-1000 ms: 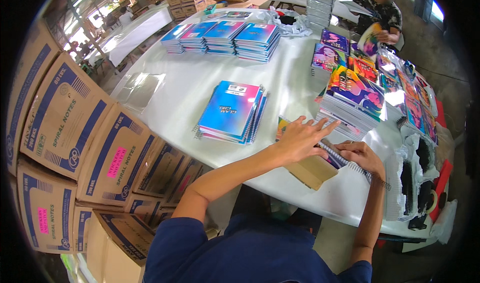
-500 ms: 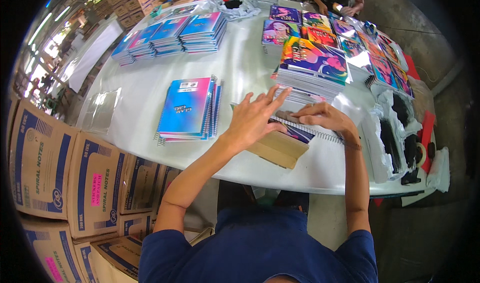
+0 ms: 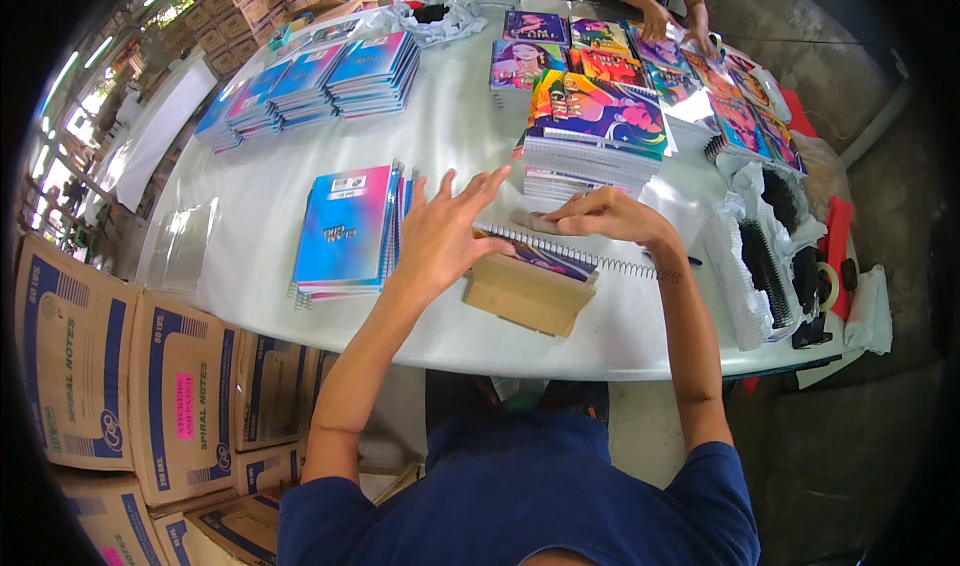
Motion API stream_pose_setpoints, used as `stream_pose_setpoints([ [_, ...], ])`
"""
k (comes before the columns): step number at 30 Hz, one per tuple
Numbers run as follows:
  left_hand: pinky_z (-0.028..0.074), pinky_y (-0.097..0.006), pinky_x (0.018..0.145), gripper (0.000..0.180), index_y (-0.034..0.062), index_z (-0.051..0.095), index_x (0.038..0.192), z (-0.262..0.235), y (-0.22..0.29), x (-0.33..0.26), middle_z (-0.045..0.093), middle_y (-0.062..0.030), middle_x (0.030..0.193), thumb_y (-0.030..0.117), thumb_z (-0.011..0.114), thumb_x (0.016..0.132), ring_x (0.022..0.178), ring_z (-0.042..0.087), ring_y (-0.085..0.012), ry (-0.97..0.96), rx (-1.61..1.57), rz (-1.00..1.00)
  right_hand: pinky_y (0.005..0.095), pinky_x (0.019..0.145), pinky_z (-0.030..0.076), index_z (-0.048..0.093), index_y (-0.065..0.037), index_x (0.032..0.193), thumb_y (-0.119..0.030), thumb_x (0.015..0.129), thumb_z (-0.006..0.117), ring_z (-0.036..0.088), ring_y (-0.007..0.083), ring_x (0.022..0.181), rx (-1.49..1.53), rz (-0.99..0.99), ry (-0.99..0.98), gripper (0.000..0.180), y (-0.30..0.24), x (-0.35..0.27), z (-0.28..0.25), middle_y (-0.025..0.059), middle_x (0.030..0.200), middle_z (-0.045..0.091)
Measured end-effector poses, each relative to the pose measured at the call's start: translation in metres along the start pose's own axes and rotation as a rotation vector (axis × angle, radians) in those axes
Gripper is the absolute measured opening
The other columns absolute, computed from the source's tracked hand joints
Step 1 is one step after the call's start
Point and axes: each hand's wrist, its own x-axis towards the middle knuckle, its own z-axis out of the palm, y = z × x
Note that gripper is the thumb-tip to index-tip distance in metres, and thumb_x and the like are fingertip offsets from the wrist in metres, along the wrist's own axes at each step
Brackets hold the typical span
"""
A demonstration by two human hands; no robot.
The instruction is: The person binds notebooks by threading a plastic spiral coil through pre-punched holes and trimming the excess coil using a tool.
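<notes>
On the table (image 3: 250, 201), a colourful notebook stack (image 3: 597, 131) stands just behind the work; blue notebooks (image 3: 345, 216) lie at left. The spiral notebook (image 3: 558, 257) leans at the cardboard holder (image 3: 530, 299) — long axis left to right, coil (image 3: 632, 268) jutting rightward. Left hand (image 3: 445, 231): fingers spread, thumb at notebook; right hand (image 3: 608, 214): fingers together — their grip I cannot tell.

Notebook stack (image 3: 345, 221) left of cardboard (image 3: 528, 301)

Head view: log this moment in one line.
left hand: spread, thumb at notebook; right hand: beside coil; coil: juts right past notebook; cardboard: at notebook's near side
</notes>
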Motion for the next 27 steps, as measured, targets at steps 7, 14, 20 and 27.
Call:
stream_pose_setpoints([
  [7,0.033,-0.050,0.112,0.121,0.0217,0.022,0.153,0.003,-0.021,-0.009,0.025,-0.0129,0.157,0.017,0.091,0.053,0.141,0.029,-0.0411,0.223,-0.465,-0.106,0.0313,0.087,0.048,0.074,-0.003,0.105,-0.044,0.085,0.069,0.064,0.0182,0.091,-0.145,0.025,-0.012,0.045,-0.012,0.017,0.008,0.0103,0.099,0.072],
  [14,0.042,-0.037,0.105,0.120,0.0145,0.014,0.155,0.046,-0.042,-0.017,0.030,-0.0212,0.153,0.007,0.089,0.061,0.138,0.037,-0.0315,0.174,-1.262,-0.338,0.0322,0.084,0.047,0.074,-0.003,0.104,-0.048,0.085,0.068,0.061,0.0164,0.092,-0.123,0.020,0.010,0.049,-0.015,0.022,0.006,0.0081,0.097,0.072],
  [20,0.048,-0.035,0.099,0.110,0.0126,0.018,0.154,0.057,-0.032,-0.014,0.042,-0.0213,0.146,0.005,0.086,0.068,0.133,0.044,-0.0304,0.177,-1.346,-0.310,0.0316,0.085,0.048,0.074,-0.003,0.103,-0.046,0.084,0.069,0.061,0.0168,0.093,-0.094,0.006,-0.011,0.048,-0.023,0.015,0.006,0.0087,0.097,0.071],
  [27,0.048,-0.032,0.098,0.102,0.0129,0.022,0.153,0.061,-0.033,-0.015,0.038,-0.0209,0.148,0.006,0.083,0.071,0.132,0.045,-0.0310,0.188,-1.360,-0.257,0.0318,0.085,0.048,0.074,-0.002,0.103,-0.050,0.083,0.068,0.063,0.0181,0.091,-0.171,0.005,-0.037,0.052,-0.010,0.023,0.007,0.0094,0.095,0.071],
])
